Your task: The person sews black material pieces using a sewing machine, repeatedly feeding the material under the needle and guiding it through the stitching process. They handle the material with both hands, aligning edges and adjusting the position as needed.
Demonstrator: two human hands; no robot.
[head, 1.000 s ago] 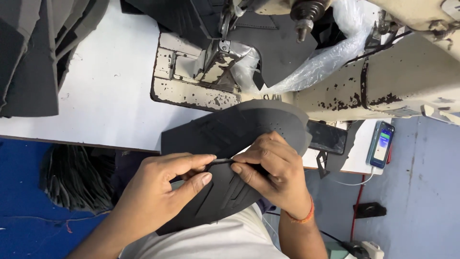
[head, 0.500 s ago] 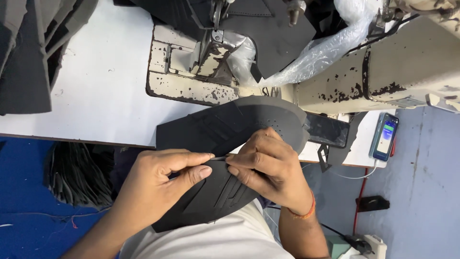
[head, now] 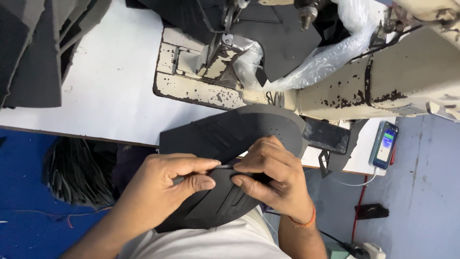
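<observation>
Left hand (head: 165,189): bare, no ring, no glove, forearm unsleeved. Right hand (head: 270,180): bare, forearm unsleeved; thin orange thread band (head: 305,222) round wrist. Torso: white garment (head: 215,242), plain, no visible print.

A white table (head: 110,91) carries a worn cream sewing machine (head: 335,91) and a phone (head: 384,144) near its edge. Below lies blue floor (head: 28,211), with dark material stacked top left (head: 33,52).

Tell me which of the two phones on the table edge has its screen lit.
The smaller phone at the far right edge of the table, with a cable trailing from it, is lit. The larger phone beside the sewing machine is dark.
</observation>
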